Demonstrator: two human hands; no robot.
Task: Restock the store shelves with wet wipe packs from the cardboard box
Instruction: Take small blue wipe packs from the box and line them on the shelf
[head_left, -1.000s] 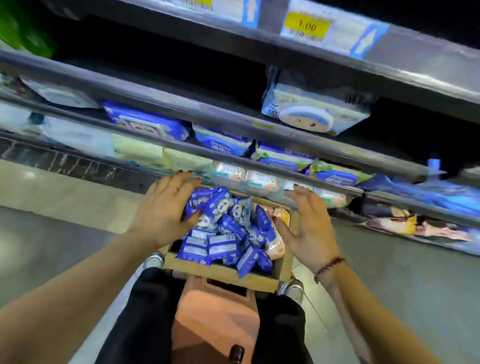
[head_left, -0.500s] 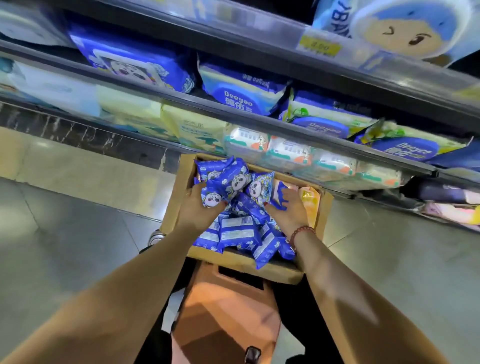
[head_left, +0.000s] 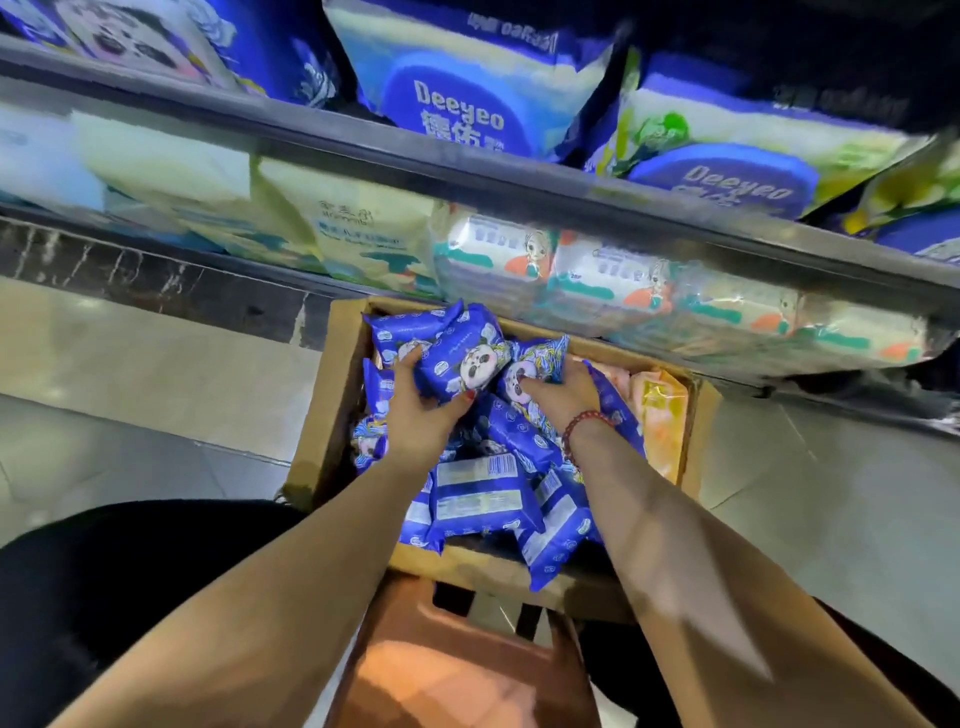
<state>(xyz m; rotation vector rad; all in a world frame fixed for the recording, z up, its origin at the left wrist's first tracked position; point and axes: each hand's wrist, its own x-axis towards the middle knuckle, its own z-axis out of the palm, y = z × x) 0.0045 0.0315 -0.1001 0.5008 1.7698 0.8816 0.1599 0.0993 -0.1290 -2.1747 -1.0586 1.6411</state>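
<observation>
- Two grips, one per hand: the left hand (head_left: 421, 410) is curled round a blue panda-print pack (head_left: 462, 358), fingers over its far edge and thumb under the near one. The right hand (head_left: 558, 395) has its fingers bent onto a second pack (head_left: 530, 371) that touches the first.
- Position of the goods: both packs sit at the far end of the cardboard box (head_left: 332, 395), on top of the loose blue packs (head_left: 478, 499). As I read it, neither has reached a shelf yet.
- Hazard, wrapper: the film looks slick and each hold is near an edge, so I judge a pack could slide out on the lift and drop back into the heap.
- Hazard, overhang: one near pack (head_left: 550, 561) hangs over the box's front rim. Disturbing the heap could tip it to the floor.
- Hazard, clearance: the shelf rail (head_left: 519, 192) and the stocked packs (head_left: 597, 280) below it crowd close over the box's far wall — a straight upward lift may snag there.
- Hazard, support: the box rests on an orange stool (head_left: 457, 660), so a hard pull might shift it.
- Change: a second ago both hands were spread above the box's sides; half a second ago they had gone in among the packs — now each is closed on one. The view has also dropped nearer the box.
</observation>
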